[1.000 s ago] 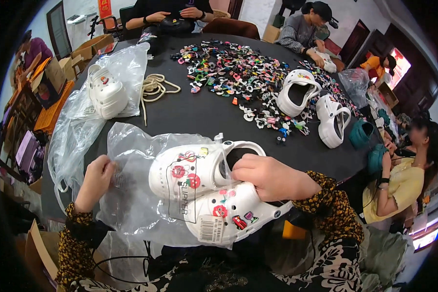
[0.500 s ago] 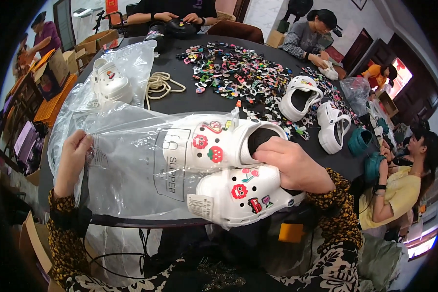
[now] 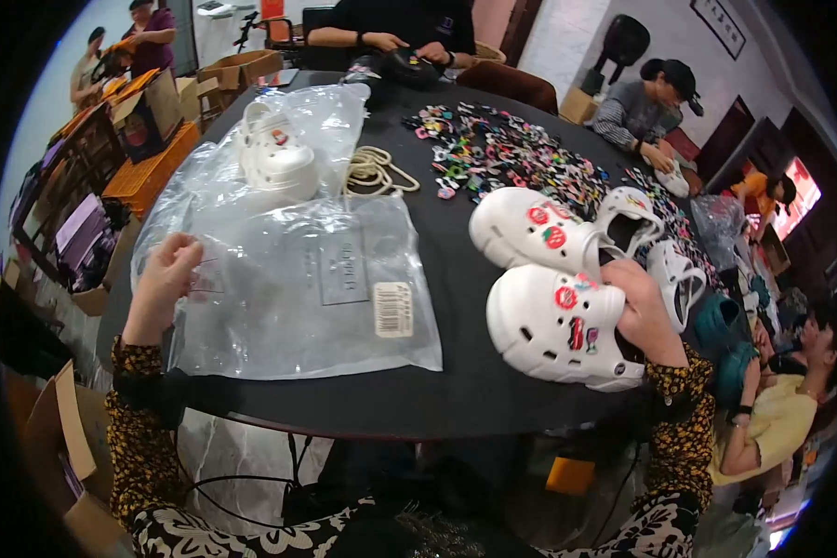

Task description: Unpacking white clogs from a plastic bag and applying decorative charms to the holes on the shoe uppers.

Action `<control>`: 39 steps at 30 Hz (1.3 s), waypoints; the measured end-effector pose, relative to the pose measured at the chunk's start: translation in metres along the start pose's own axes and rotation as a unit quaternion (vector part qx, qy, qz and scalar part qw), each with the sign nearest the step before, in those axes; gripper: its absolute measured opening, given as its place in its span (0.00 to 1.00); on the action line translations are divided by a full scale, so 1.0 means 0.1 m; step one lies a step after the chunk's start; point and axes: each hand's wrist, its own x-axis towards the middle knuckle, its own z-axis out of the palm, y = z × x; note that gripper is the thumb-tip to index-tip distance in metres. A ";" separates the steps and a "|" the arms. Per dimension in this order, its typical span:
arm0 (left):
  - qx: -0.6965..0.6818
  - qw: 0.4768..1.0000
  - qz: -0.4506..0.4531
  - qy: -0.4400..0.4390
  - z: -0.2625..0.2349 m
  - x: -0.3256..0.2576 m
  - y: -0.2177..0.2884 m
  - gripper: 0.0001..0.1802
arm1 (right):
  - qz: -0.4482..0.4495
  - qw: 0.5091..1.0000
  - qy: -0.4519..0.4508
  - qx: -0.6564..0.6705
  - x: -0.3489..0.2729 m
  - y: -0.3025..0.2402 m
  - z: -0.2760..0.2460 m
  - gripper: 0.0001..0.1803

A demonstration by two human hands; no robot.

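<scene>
My right hand (image 3: 644,312) grips a pair of white clogs by their heel openings, fingers partly hidden inside. Red charms and other small decorations dot the upper clog (image 3: 521,232) and the lower clog (image 3: 539,327). At the left, my left hand (image 3: 165,284) pinches the edge of a clear plastic bag (image 3: 279,330), which lies flattened over the table with a white barcode label (image 3: 392,310) at its right end. The clogs are outside the bag, apart from it. Beyond the bag, another white clog (image 3: 277,158) rests on more clear plastic (image 3: 330,112).
A wide heap of colourful shoe charms (image 3: 507,153) covers the far part of the dark table (image 3: 437,405). A coiled cream cord (image 3: 374,172) lies beyond the bag. Other white clogs (image 3: 674,279) and teal clogs (image 3: 721,316) stand at the right. Co-workers sit around the table.
The clog pair has come out of the bag and moved right in my right hand. The bag now lies flat, its edge still in my left hand. The view has shifted.
</scene>
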 end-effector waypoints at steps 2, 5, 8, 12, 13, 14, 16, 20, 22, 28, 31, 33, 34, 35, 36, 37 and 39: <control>-0.003 1.000 -0.005 -0.020 -0.02 -0.10 0.07 0.16 | 0.022 1.000 0.016 0.013 0.13 0.08 0.00 0.09; -0.047 0.998 0.023 -0.039 0.12 -0.18 0.07 0.29 | 0.104 0.994 -0.012 0.034 0.24 0.21 -0.03 0.09; -0.040 0.995 0.003 -0.093 0.01 -0.31 0.08 0.42 | 0.078 0.984 -0.156 -0.026 0.31 0.32 0.02 0.10; -0.088 0.988 0.013 -0.128 0.06 -0.39 0.29 0.46 | 0.092 0.944 -0.271 -0.162 0.58 -0.03 -0.26 0.14; -0.093 0.987 0.025 -0.129 0.07 -0.38 0.34 0.47 | 0.051 0.955 -0.241 -0.163 0.66 -0.11 -0.32 0.14; -0.147 0.979 0.066 -0.126 0.13 -0.33 0.30 0.47 | 0.062 0.947 -0.266 -0.170 0.81 -0.24 -0.38 0.15; -0.159 0.974 0.093 -0.133 0.15 -0.35 0.41 0.48 | 0.001 0.974 -0.202 -0.106 1.02 -0.41 -0.30 0.19; -0.144 0.957 0.141 -0.209 0.11 -0.51 0.91 0.53 | -0.086 0.989 -0.101 -0.059 1.36 -0.91 -0.07 0.25; -0.188 0.928 0.203 -0.250 0.14 -0.56 0.97 0.53 | -0.131 0.989 -0.059 0.035 1.48 -1.14 0.03 0.33; -0.145 0.824 0.419 -0.354 0.06 -0.59 1.32 0.54 | -0.143 0.957 -0.071 0.244 1.81 -1.38 0.39 0.47; -0.171 0.856 0.392 -0.292 0.03 -0.46 1.55 0.56 | -0.069 0.860 -0.244 0.442 1.85 -1.35 0.56 0.45; -0.213 0.882 0.364 -0.211 0.02 -0.35 1.56 0.57 | -0.059 0.840 -0.283 0.459 1.81 -1.31 0.73 0.45; -0.197 0.895 0.351 -0.190 0.01 -0.23 1.59 0.55 | -0.029 0.804 -0.302 0.511 1.76 -1.22 0.82 0.41; -0.181 0.908 0.338 -0.169 0.00 -0.12 1.62 0.53 | 0.001 0.763 -0.321 0.561 1.72 -1.15 0.88 0.37; -0.181 0.907 0.342 -0.166 -0.03 -0.04 1.64 0.53 | -0.003 0.765 -0.322 0.558 1.70 -1.13 0.90 0.37; -0.163 0.916 0.324 -0.172 -0.04 0.02 1.64 0.50 | 0.038 0.785 -0.320 0.529 1.68 -1.10 0.91 0.30; -0.149 0.923 0.306 -0.182 -0.05 0.26 1.61 0.47 | 0.082 0.804 -0.317 0.496 1.70 -1.02 0.88 0.23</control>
